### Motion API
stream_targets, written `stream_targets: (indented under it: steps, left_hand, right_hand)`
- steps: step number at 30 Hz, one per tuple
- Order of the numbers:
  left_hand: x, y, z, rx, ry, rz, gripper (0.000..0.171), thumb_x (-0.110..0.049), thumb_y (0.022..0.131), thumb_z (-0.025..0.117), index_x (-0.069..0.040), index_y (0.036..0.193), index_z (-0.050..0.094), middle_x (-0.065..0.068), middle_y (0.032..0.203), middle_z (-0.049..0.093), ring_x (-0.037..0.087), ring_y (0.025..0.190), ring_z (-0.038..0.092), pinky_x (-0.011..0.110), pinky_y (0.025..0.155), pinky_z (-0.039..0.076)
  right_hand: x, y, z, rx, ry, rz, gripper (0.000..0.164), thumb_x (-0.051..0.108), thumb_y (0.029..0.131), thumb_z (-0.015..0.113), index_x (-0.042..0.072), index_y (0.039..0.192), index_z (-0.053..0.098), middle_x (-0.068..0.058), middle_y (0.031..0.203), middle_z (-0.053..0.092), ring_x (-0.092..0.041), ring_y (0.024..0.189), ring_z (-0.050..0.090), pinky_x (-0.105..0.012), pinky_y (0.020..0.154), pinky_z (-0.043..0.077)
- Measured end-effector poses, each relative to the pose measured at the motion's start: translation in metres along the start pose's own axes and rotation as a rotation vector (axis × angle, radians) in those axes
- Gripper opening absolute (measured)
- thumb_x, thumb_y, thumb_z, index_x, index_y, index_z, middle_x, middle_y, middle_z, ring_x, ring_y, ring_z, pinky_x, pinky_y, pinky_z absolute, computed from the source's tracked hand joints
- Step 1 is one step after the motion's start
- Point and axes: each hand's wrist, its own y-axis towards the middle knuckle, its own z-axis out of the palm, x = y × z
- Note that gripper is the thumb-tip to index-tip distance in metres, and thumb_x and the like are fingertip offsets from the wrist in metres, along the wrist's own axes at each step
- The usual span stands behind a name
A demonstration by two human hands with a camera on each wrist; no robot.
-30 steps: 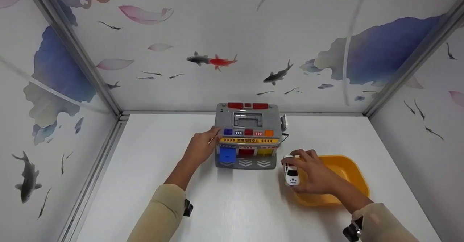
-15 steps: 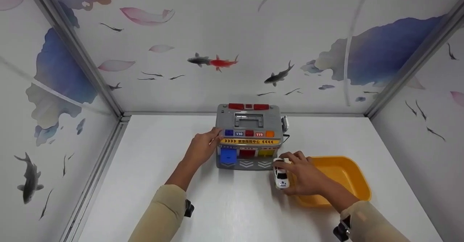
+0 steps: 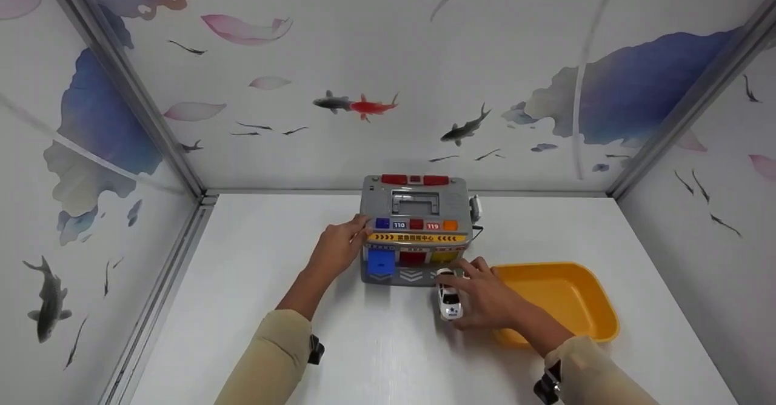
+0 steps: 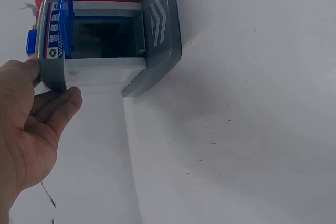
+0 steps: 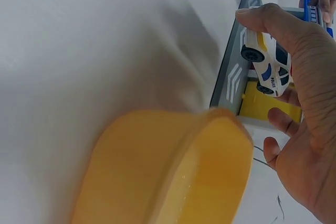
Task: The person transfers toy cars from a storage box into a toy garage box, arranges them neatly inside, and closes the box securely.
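A grey toy garage (image 3: 415,211) stands by the back wall, with blue, red and yellow doors along its front. Its blue door (image 3: 381,262) is swung up, and the left wrist view shows a dark bay behind it. My left hand (image 3: 335,244) grips the garage's left side at the roof corner, thumb (image 4: 32,66) on one side and fingers (image 4: 65,106) under the edge. My right hand (image 3: 488,296) pinches a white toy police car (image 3: 450,299) between thumb and fingers, just in front of the garage's ramp. In the right wrist view the car (image 5: 268,64) has its side showing, marked POLICE.
A yellow plastic tub (image 3: 591,308) sits right of the garage, partly behind my right forearm. A white tabletop (image 3: 267,235) lies under everything, with printed panels (image 3: 273,90) on three sides. A small handset-like part (image 3: 475,208) sticks out on the garage's right side.
My right hand has carried the police car leftward, from beside the tub to the front of the garage's right end. The left hand stays on the garage.
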Motion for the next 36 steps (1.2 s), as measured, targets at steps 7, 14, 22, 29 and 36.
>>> stream_targets:
  steps: [7,14,22,29,36]
  left_hand:
    - [0.002,-0.001,0.000,-0.004,-0.018,0.024,0.049,-0.042,0.116,0.059,-0.019,0.159,0.061,0.008,0.164,0.056,0.030,0.151,0.059,0.048,0.125,0.051]
    - [0.005,-0.002,0.002,-0.005,-0.013,0.034,0.050,-0.042,0.116,0.059,-0.018,0.159,0.061,0.009,0.162,0.059,0.032,0.146,0.065,0.049,0.121,0.056]
    - [0.003,-0.001,-0.001,-0.030,-0.014,0.068,0.047,-0.039,0.116,0.059,-0.016,0.157,0.064,0.011,0.158,0.063,0.034,0.144,0.066,0.051,0.119,0.057]
    - [0.003,0.000,-0.002,-0.032,-0.021,0.058,0.048,-0.041,0.116,0.058,-0.017,0.157,0.064,0.010,0.159,0.062,0.033,0.147,0.063,0.051,0.122,0.054]
    - [0.003,-0.002,0.000,-0.020,-0.026,0.055,0.050,-0.042,0.117,0.056,-0.016,0.159,0.062,0.012,0.162,0.059,0.033,0.148,0.063,0.051,0.122,0.054]
  right_hand:
    - [0.012,0.010,0.010,0.009,0.043,-0.028,0.086,0.043,0.082,0.097,0.040,0.159,0.058,-0.010,0.169,0.049,-0.038,0.142,0.040,-0.066,0.109,0.044]
    - [0.024,0.023,0.025,0.029,0.056,-0.028,0.085,0.046,0.086,0.093,0.039,0.162,0.055,-0.009,0.170,0.046,-0.046,0.155,0.035,-0.076,0.117,0.041]
    - [0.037,0.042,0.038,0.062,0.042,-0.015,0.087,0.048,0.090,0.091,0.042,0.166,0.048,-0.008,0.173,0.042,-0.048,0.153,0.037,-0.084,0.124,0.032]
    - [0.052,0.062,0.051,0.058,0.025,0.016,0.087,0.054,0.091,0.089,0.043,0.167,0.048,-0.005,0.175,0.039,-0.051,0.158,0.036,-0.087,0.124,0.031]
    - [0.066,0.072,0.062,0.058,0.023,0.050,0.089,0.056,0.092,0.088,0.049,0.168,0.043,-0.008,0.181,0.032,-0.053,0.163,0.030,-0.086,0.126,0.027]
